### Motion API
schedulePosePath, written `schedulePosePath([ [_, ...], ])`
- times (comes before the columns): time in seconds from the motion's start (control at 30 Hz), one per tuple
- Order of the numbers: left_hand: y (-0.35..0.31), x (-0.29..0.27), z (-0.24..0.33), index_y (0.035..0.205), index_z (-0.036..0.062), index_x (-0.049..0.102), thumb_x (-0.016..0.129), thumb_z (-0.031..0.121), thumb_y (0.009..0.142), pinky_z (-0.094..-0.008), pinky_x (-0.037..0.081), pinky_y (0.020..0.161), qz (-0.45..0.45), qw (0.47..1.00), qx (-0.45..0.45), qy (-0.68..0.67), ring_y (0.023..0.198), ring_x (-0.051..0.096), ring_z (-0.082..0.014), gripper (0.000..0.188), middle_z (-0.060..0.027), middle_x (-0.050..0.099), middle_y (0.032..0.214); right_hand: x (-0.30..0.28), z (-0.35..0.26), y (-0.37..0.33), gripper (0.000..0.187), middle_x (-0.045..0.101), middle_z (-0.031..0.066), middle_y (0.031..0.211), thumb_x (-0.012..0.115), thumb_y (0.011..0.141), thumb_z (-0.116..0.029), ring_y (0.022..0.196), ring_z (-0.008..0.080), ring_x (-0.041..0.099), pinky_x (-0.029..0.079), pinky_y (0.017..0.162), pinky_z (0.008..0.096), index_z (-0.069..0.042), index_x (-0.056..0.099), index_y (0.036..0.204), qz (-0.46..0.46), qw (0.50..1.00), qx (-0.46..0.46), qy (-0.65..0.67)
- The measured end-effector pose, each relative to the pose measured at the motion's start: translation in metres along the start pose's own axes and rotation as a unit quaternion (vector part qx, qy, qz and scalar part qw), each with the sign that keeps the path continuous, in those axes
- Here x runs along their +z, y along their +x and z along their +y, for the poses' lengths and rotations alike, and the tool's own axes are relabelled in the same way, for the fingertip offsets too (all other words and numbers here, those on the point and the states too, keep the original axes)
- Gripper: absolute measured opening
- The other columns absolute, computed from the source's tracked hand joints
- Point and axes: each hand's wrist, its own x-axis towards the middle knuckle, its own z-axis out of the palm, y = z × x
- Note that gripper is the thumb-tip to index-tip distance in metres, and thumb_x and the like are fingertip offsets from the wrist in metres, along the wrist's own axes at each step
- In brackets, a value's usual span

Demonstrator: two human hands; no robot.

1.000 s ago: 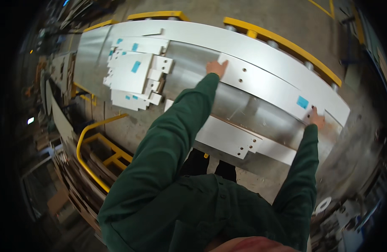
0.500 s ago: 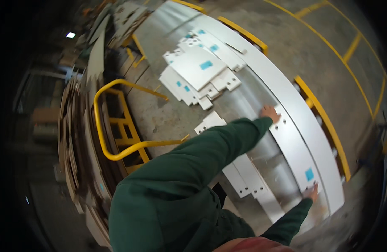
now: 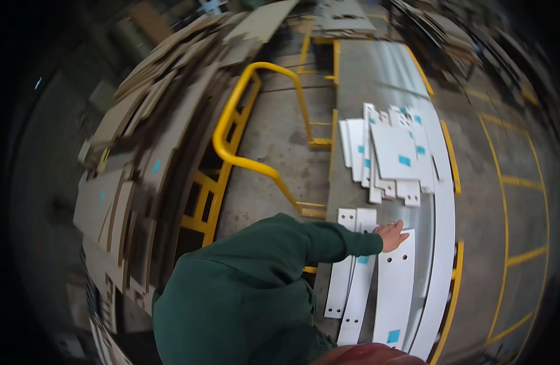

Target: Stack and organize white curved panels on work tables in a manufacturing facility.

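My left hand point(image 3: 391, 236) rests on the far end of a long flat white plate point(image 3: 396, 292), its fingers stretched out and apart. Two round holes pierce the plate near that end, and a blue tape piece point(image 3: 393, 336) marks its near part. My right hand is out of the picture. Two narrower white strips with holes, the outer strip point(image 3: 339, 286) and the inner strip point(image 3: 357, 298), lie to the left of the plate. Along its right side runs a long curved white strip point(image 3: 441, 255), with bare grey metal between them.
Stacked white plates point(image 3: 394, 149) with blue tape lie farther up the metal bench surface point(image 3: 377, 67). A yellow tubular handle point(image 3: 222, 134) rises left of the bench. Piled brown-edged panels point(image 3: 170, 121) fill the left. Yellow lines point(image 3: 505, 255) mark the right floor.
The view has turned, and my right hand has left it. The white plate now lies nearer the narrow strips, with a wider gap to the curved strip. My left hand stays at its far end.
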Motion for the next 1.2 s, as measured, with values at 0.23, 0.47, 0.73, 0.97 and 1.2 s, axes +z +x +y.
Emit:
schedulePosePath([
  [0.23, -0.151, -0.175, -0.016, 0.093, 0.0026, 0.044, 0.038, 0.037, 0.082, -0.0439, 0.038, 0.069, 0.242, 0.969, 0.036, 0.032, 0.082, 0.049, -0.0348, 0.037, -0.0174, 0.047, 0.091, 0.101, -0.033, -0.07, 0.047, 0.051, 0.0095, 0.097, 0.055, 0.073, -0.032, 0.088, 0.0247, 0.046, 0.038, 0.075, 0.0392, -0.011, 0.042, 0.113, -0.056, 0.995, 0.064, -0.048],
  [0.47, -0.355, -0.265, -0.073, 0.095, 0.0033, 0.044, 0.042, 0.033, 0.081, -0.0389, 0.042, 0.062, 0.421, 0.901, -0.052, 0.089, 0.076, 0.05, -0.0305, 0.033, -0.0147, 0.046, 0.084, 0.219, -0.072, -0.2, 0.044, 0.052, 0.0111, 0.096, 0.051, 0.076, -0.033, 0.087, 0.0256, 0.047, 0.038, 0.076, 0.0371, -0.006, 0.045, 0.11, -0.224, 0.95, -0.095, -0.197],
  [0.73, -0.645, -0.276, -0.136, 0.097, 0.0034, 0.047, 0.048, 0.031, 0.078, -0.0352, 0.043, 0.059, 0.624, 0.756, -0.178, 0.083, 0.069, 0.052, -0.0276, 0.033, -0.0127, 0.047, 0.08, 0.302, -0.077, -0.414, 0.043, 0.053, 0.0128, 0.095, 0.046, 0.078, -0.034, 0.087, 0.0266, 0.047, 0.037, 0.077, 0.0348, -0.002, 0.048, 0.106, -0.4, 0.803, -0.295, -0.329],
  [0.97, -0.871, -0.161, -0.138, 0.097, -0.0001, 0.048, 0.034, 0.029, 0.086, -0.0369, 0.04, 0.068, 0.74, 0.557, -0.376, -0.008, 0.077, 0.05, -0.0339, 0.034, -0.0185, 0.053, 0.086, 0.327, -0.04, -0.561, 0.045, 0.054, 0.0143, 0.094, 0.043, 0.081, -0.036, 0.086, 0.0275, 0.048, 0.037, 0.078, 0.0327, 0.003, 0.051, 0.103, -0.514, 0.589, -0.474, -0.406],
  [1.2, -0.997, 0.009, -0.088, 0.095, -0.0004, 0.052, 0.03, 0.039, 0.085, -0.0341, 0.039, 0.074, 0.782, 0.334, -0.5, -0.164, 0.082, 0.052, -0.0321, 0.046, -0.0205, 0.055, 0.086, 0.286, 0.083, -0.68, 0.05, 0.05, 0.0095, 0.107, 0.037, 0.083, -0.043, 0.094, 0.0214, 0.049, 0.037, 0.083, 0.0318, -0.002, 0.041, 0.111, -0.84, 0.347, -0.002, -0.418],
])
